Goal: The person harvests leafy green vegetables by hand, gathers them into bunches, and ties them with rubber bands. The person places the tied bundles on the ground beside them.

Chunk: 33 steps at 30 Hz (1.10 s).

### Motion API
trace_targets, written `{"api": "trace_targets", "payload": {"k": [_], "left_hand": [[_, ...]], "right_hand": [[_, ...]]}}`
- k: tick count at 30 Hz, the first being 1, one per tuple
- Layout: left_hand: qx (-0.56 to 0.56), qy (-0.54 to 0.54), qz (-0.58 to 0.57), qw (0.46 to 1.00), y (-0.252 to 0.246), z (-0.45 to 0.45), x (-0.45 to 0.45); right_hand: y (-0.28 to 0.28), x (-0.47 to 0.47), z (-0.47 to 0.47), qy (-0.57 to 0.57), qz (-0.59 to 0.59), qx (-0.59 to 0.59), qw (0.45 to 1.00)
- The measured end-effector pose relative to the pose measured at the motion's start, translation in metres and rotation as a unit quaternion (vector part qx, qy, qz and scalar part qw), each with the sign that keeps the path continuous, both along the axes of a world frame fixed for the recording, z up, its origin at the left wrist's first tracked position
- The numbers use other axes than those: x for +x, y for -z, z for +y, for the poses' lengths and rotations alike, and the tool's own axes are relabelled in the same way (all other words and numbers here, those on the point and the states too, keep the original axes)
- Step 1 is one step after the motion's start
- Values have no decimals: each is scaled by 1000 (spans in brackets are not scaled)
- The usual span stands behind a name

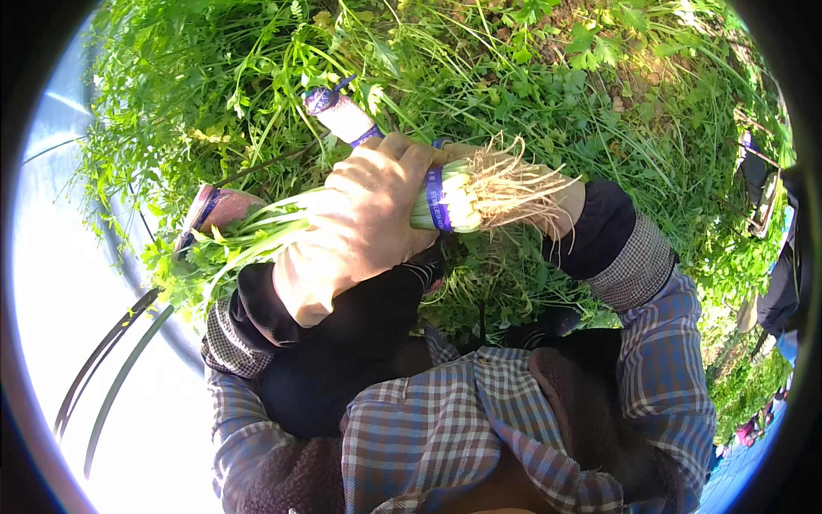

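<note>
My left hand is closed around a bunch of celery with thin pale stalks. Purple printed tape rings the bunch just below its tangled tan roots, which point right. The leafy ends hang out to the left. My right hand is behind the roots, its fingers reaching toward the left hand; the roots hide most of it, and its grip is unclear. Past my left knuckles lies a pinkish-white cylindrical object with purple bands.
Leafy green plants grow thickly ahead, with loose stalks strewn at right. A pink object with a dark purple end lies left of the bunch. Translucent sheeting and dark curved strips border the left. Dark clothing shows at the right rim.
</note>
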State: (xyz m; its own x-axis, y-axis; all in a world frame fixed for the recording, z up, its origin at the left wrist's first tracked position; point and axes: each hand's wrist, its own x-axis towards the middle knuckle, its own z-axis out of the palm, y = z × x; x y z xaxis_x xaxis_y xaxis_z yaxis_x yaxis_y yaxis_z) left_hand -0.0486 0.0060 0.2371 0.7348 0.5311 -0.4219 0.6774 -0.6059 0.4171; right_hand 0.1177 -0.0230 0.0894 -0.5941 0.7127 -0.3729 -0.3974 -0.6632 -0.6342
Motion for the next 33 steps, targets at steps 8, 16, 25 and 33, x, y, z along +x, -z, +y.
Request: {"api": "trace_targets", "payload": {"k": [8, 16, 25, 33], "left_hand": [[92, -34, -156, 983, -33, 17, -12], [292, -118, -69, 947, -49, 29, -44], [294, -63, -53, 952, -1, 26, -59], [349, -47, -47, 935, 4, 29, -54]], "right_hand": [[-109, 3, 13, 69, -80, 190, 976], [-98, -15, 99, 233, -30, 263, 936], [-74, -22, 141, 125, -386, 358, 841], [-55, -27, 160, -16, -646, 420, 637]]}}
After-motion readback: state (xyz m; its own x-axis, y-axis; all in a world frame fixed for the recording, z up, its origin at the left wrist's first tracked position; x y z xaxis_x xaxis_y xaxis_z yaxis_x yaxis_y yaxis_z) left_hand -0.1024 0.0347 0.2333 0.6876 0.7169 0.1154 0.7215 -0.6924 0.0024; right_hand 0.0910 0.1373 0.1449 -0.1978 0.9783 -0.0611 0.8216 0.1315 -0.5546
